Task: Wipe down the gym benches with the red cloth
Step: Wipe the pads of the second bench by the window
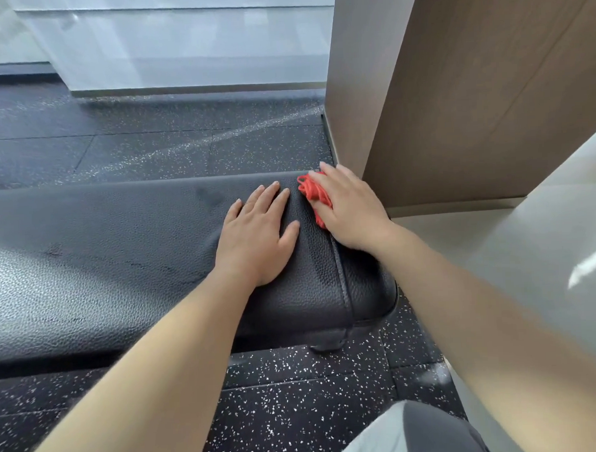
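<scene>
1. Head view: black padded bench [121,267] runs left to right across the frame, its right end close to a brown panelled pillar [472,98]
2. Left hand [256,234]: flat on the bench top near the right end, palm down, fingers straight and slightly spread, holding nothing
3. Right hand [350,210]: just right of the left hand, apart from it, at the far right corner of the bench pad
4. The right hand's fingers [325,171] lie mostly straight over the red cloth [310,194] and press it onto the pad; thumb hidden, so can't tell whether it pinches the cloth
5. Red cloth: bunched up, mostly under the right hand, a crumpled edge showing on the hand's left side, between the two hands; it sits on the bench surface by the far right corner
6. Bench cover: grainy leather-like texture, a seam down the right end, sheen on the near left part
7. Dark rubber floor [297,396] with white specks, on both the near and far sides of the bench
8. Pale glossy wall [179,43] at the far side
9. Grey trouser leg [401,436] at the near edge, lower right
</scene>
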A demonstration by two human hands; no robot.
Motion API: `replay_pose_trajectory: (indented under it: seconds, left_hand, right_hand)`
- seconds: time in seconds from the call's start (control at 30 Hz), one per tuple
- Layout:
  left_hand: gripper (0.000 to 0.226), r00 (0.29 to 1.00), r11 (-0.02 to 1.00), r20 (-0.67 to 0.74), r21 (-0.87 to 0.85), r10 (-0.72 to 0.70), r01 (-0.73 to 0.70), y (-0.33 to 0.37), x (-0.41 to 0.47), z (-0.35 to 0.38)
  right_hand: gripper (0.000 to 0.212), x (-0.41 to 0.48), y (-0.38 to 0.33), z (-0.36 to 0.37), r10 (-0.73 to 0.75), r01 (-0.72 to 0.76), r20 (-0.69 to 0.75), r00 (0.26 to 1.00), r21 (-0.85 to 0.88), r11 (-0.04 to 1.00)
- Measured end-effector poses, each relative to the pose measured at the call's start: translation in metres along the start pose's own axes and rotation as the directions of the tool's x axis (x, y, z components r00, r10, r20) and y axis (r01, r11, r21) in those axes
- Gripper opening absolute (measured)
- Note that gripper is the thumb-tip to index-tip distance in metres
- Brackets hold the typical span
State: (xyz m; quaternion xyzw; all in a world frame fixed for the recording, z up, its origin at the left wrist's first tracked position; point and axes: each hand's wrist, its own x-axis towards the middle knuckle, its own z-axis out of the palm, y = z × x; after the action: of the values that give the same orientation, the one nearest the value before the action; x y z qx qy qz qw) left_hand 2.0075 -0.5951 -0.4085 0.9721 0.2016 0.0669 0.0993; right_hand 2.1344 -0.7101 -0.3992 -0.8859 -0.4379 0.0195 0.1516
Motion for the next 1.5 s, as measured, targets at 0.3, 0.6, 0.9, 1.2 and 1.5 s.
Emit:
replay_pose_trajectory:
  seconds: [0.3, 0.6, 0.9, 1.2, 1.5]
  left_hand:
    - [0.053, 0.997, 0.998, 0.045, -0.013, 0.064, -0.063, 0.006, -0.025, -0.008]
    - [0.055, 0.991, 0.989, 0.045, 0.071, 0.125, -0.128, 0.003, -0.067, -0.006]
    - [0.055, 0.99, 0.989, 0.064, 0.07, 0.129, -0.134, 0.004, -0.068, -0.008]
    - [0.055, 0.99, 0.988, 0.045, 0.07, 0.131, -0.134, 0.004, -0.069, -0.006]
    - [0.056, 0.99, 0.986, 0.023, 0.085, 0.14, -0.142, 0.003, -0.066, -0.004]
  right_hand:
    - [0.054, -0.109, -0.022, -0.009, -0.072, 0.072, 0.005, 0.997, 0.057, 0.996]
    - [0.056, -0.141, -0.032, 0.015, -0.03, 0.028, -0.146, 0.989, -0.013, 1.0]
    - [0.053, -0.152, -0.037, 0.021, 0.087, -0.082, -0.21, 0.974, 0.034, 0.996]
    - [0.052, -0.098, -0.019, 0.005, 0.2, -0.179, -0.153, 0.968, 0.139, 0.974]
    - [0.059, -0.153, -0.032, 0.019, 0.187, -0.139, -0.271, 0.944, 0.185, 0.973]
